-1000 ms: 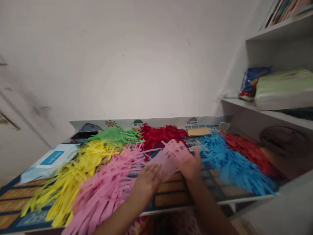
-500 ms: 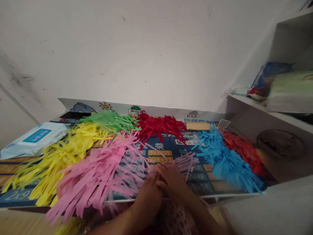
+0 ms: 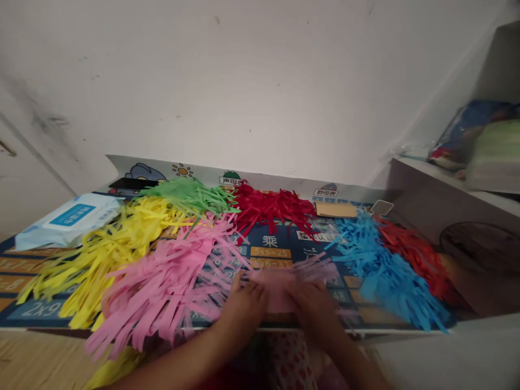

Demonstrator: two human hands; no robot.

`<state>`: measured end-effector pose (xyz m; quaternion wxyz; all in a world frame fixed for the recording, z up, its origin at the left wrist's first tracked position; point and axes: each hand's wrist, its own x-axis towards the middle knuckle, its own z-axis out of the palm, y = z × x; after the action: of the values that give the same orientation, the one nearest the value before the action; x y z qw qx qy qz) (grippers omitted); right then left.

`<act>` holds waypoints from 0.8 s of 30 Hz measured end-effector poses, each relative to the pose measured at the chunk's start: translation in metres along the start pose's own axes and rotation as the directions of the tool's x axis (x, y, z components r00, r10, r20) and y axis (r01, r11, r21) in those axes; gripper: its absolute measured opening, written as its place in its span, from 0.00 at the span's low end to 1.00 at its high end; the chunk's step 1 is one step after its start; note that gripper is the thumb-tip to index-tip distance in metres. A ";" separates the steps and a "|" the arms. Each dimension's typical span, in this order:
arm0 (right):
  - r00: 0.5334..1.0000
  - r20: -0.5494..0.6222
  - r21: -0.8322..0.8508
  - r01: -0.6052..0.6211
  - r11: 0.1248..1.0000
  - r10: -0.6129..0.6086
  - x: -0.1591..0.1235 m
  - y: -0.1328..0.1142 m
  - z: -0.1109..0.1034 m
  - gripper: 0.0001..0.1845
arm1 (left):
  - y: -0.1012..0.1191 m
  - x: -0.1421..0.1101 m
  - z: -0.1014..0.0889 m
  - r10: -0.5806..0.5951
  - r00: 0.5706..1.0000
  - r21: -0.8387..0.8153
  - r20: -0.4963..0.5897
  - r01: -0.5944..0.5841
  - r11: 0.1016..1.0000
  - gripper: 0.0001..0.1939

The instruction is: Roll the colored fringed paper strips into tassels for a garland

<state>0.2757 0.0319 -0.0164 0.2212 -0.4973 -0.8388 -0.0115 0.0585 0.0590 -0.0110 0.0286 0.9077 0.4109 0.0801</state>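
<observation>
A pale pink fringed paper strip [image 3: 278, 290] lies at the table's front edge, its cut ends fanning out on both sides. My left hand [image 3: 244, 303] rests on its left part, fingers stretched out and somewhat apart. On the right part is my right hand [image 3: 317, 309], blurred, its fingertips touching the paper. To the left of my hands spreads a bright pink fringed bundle [image 3: 162, 276], beside a yellow fringed bundle [image 3: 117, 244]. Farther back lie a green bundle [image 3: 190, 196] and a dark red bundle [image 3: 272, 208].
A blue fringed bundle [image 3: 394, 271] and a red one [image 3: 418, 257] lie at the right, near a box-like shelf wall [image 3: 442, 200]. A wipes pack [image 3: 69, 219] is at the left, a tan pad [image 3: 336, 209] at the back. Printed sheeting [image 3: 270, 252] covers the table.
My hands were together over the pale pink strip; now they have moved apart to its two sides, uncovering its middle. The view has shifted slightly left.
</observation>
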 end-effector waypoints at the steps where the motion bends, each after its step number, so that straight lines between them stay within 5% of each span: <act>1: 0.998 -0.044 -0.025 0.035 0.999 -0.036 0.001 0.004 -0.001 0.21 | -0.002 0.000 -0.004 -0.004 1.000 0.004 0.011 0.004 1.000 0.14; 4: 0.980 -0.116 -0.087 0.151 0.985 -0.160 -0.001 0.011 -0.005 0.18 | -0.005 -0.003 -0.016 0.012 0.999 0.023 0.033 -0.013 1.000 0.12; 8: 0.980 -0.004 0.049 0.199 0.979 -0.200 -0.003 0.012 -0.007 0.18 | -0.009 -0.009 -0.020 0.023 0.997 0.029 0.076 -0.026 0.999 0.11; 12: 0.998 0.066 0.286 -0.004 0.958 -0.015 0.003 0.021 -0.008 0.13 | -0.018 -0.014 -0.020 -0.035 0.999 -0.153 -0.028 0.031 0.988 0.08; 16: 0.968 0.200 0.324 -0.209 0.923 0.149 0.018 0.032 -0.009 0.11 | -0.028 -0.008 -0.025 -0.119 0.984 -0.278 -0.130 0.079 0.957 0.12; 19: 0.922 0.283 0.250 -0.335 0.909 0.262 0.032 0.035 -0.007 0.22 | -0.032 0.002 -0.029 -0.187 0.978 -0.267 -0.097 0.155 0.951 0.15; 24: 0.883 0.309 0.130 -0.407 0.904 0.353 0.051 0.031 0.000 0.21 | -0.035 0.020 -0.031 -0.301 0.954 -0.132 0.009 0.300 0.945 0.16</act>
<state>0.2810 0.0896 -0.0034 0.1456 -0.6255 -0.7444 0.1828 0.0403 0.0968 0.0183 0.0978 0.8302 0.5383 0.1069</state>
